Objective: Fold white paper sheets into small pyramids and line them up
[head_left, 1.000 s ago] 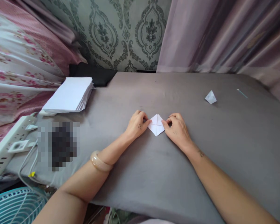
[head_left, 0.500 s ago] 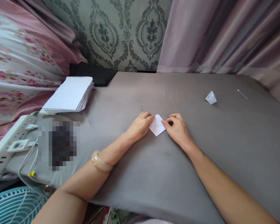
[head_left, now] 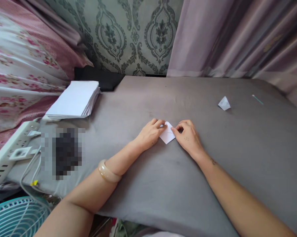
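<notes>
A small folded piece of white paper [head_left: 167,135], diamond-shaped with a crease across its middle, lies on the grey cloth between my hands. My left hand [head_left: 151,132] grips its left edge, the thumb and fingertips reaching over the upper left part. On the other side, my right hand [head_left: 187,135] pinches the right corner between thumb and curled fingers. The paper's left and right corners are hidden under the fingers. Farther back on the right stands a folded white paper shape [head_left: 224,103], apart from both hands.
A stack of white paper [head_left: 73,98] sits at the left, with a black folded item [head_left: 99,78] behind it. A power strip [head_left: 12,148] with cables lines the left edge, above a teal fan [head_left: 17,217]. A thin cotton swab [head_left: 257,99] lies far right.
My left thumb and fingers have shifted slightly inward over the paper's upper left part, and the paper's top now looks more rounded. My right hand has barely moved.
</notes>
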`<state>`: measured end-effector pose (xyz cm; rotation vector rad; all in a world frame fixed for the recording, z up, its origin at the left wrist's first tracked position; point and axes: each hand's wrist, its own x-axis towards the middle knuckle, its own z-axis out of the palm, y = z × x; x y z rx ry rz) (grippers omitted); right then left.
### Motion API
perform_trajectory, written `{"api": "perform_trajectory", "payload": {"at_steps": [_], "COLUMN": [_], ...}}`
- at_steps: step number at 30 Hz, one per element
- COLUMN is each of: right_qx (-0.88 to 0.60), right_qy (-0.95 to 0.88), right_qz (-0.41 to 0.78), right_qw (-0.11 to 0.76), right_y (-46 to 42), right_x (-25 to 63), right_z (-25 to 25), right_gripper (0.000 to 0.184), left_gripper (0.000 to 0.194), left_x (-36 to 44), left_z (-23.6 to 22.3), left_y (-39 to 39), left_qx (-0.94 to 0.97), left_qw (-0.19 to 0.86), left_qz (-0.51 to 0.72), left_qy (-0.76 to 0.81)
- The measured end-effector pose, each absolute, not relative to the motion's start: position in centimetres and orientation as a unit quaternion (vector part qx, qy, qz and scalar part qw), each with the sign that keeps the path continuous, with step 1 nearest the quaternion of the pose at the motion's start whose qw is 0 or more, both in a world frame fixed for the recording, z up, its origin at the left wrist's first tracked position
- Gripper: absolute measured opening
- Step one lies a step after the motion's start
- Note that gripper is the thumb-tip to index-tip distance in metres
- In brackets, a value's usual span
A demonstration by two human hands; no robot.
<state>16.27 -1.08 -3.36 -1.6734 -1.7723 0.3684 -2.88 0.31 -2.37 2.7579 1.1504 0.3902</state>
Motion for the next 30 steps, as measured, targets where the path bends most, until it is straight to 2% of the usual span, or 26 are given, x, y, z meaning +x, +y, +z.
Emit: {"api": "perform_trajectory", "payload": {"at_steps": [2, 7, 12, 15, 17, 20, 25, 30], "right_qx": [-0.621, -0.517, -0.496, -0.497, -0.498, -0.505, -0.494, -0.489], "right_qy": [-0.705, -0.818, -0.85, -0.847, -0.842, -0.827, -0.821, -0.782], "right_qz": [0.105, 0.068, 0.049, 0.055, 0.071, 0.1, 0.151, 0.273], "right_qw": [0.325, 0.241, 0.169, 0.181, 0.197, 0.225, 0.244, 0.274], "right_y": [-1.4, -2.0, -1.8, -1.4, -1.1, -0.6, 0.6, 1.6], "right_x": [16.0, 15.5, 15.7, 15.8, 15.8, 15.7, 16.3, 17.3], "right_z": [-3.1, -2.7, -2.7, -2.6, -2.5, -2.4, -2.8, -3.0], "right_gripper": [0.011, 0.038, 0.043, 0.044, 0.042, 0.033, 0.03, 0.026], "left_gripper": [0.042, 0.037, 0.036, 0.033, 0.027, 0.018, 0.018, 0.013], "left_x": [-2.9, -2.6, -3.2, -4.3, -4.7, -4.5, -3.4, -3.4], "left_z": [-2.3, -1.6, -1.7, -1.8, -1.6, -1.2, -1.2, -1.4], "left_y": [0.3, 0.1, 0.3, 0.5, 0.5, 0.1, -0.2, 0.5], "left_qx": [0.92, 0.919, 0.877, 0.757, 0.695, 0.685, 0.706, 0.678], "left_qw": [0.048, 0.041, 0.159, 0.196, 0.2, 0.23, 0.232, 0.261], "left_qz": [0.114, 0.09, 0.197, 0.299, 0.316, 0.291, 0.25, 0.236], "left_qy": [0.372, 0.381, 0.409, 0.547, 0.614, 0.627, 0.62, 0.646]}}
